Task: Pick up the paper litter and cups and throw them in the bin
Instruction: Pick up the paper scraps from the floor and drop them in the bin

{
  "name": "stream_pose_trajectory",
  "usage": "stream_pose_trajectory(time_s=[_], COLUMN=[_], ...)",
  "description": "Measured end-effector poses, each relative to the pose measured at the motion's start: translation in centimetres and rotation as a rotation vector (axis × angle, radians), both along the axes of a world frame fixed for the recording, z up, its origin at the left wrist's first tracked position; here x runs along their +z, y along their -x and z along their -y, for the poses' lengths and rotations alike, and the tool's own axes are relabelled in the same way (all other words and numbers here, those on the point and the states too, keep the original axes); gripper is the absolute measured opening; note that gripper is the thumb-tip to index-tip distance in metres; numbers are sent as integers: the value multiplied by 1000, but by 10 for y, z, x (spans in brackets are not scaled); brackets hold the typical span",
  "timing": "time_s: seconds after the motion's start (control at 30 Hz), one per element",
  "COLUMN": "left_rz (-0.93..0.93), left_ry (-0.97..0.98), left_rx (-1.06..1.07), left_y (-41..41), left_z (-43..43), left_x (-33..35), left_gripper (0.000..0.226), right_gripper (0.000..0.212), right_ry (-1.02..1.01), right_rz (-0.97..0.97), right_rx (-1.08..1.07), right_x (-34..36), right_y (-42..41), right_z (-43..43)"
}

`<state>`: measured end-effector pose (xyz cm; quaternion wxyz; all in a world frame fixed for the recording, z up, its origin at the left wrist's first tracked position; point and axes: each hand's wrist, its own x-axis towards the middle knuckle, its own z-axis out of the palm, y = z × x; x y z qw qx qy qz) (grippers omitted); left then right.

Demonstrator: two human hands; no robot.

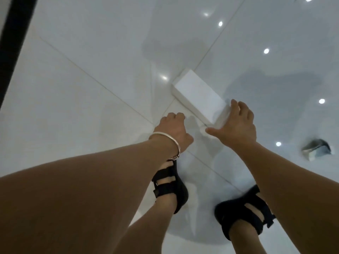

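So the person is bent over a glossy white tiled floor (91, 70), both arms reaching down. The right hand (236, 125) is spread wide, thumb stuck out to the left and fingers fanned forward. It sits right at the near end of a white box (196, 92) lying flat on the tiles where the grout lines cross. The fingers overlap that near edge, but it's blurry there, so you honestly can't tell if they're touching it or just above it. Nothing is gripped in that hand. There's also a small white scrap or flap next to the thumb tip, too smeared to make out.

The left hand (174, 131) is just left of the box's near corner, apart from it, with its fingers curled under into a loose fist. The back of the hand faces the camera, so the palm is hidden, though nothing shows sticking out. There's a silver bangle (165, 140) on that wrist.

Off to the right, well apart from the box, a crumpled grey piece of litter (316, 149) lies on the floor. Below the hands are two feet in black strappy sandals (170, 187). A black strip (16, 33) runs along the top-left edge.
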<state>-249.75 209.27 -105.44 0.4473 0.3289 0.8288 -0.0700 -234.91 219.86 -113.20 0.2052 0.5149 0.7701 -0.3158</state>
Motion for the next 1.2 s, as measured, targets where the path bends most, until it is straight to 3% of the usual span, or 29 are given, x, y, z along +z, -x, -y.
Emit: stream_pose_trajectory(time_s=[0.13, 0.27, 0.37, 0.47, 0.53, 0.7, 0.8, 0.93, 1.07, 1.2], left_rz=[-4, -54, -131, -130, -37, 221, 236, 212, 192, 193], left_ry=[-32, -92, -175, -126, -49, 57, 52, 36, 18, 54], left_rx=[-38, -83, -291, -555, -584, -368, -361, -285, -223, -205], left_y=[1, 0, -4, -17, -29, -49, -61, -79, -93, -95], left_z=[-8, -8, -10, -23, -37, -68, -77, -79, -64, -41], left_x=[-19, -1, 26, 54, 69, 99, 99, 73, 32, -5], left_gripper=[57, 63, 82, 96, 87, 54, 50, 49, 55, 55], right_gripper=[107, 85, 78, 70, 63, 59, 81, 106, 106, 99], right_ry=[-107, -150, -172, -215, -227, -267, -222, -198, -149, -25], right_rz=[-14, -117, -280, -413, -486, -534, -503, -320, 37, 121], right_rx=[109, 200, 284, 415, 474, 579, 571, 386, -17, -301], right_x=[-26, -4, 39, 86, 111, 150, 147, 104, 46, -3], right_y=[7, -9, -32, -54, -65, -94, -115, -158, -211, -228], right_z=[6, 15, 22, 18, 9, -19, -33, -55, -71, -74])
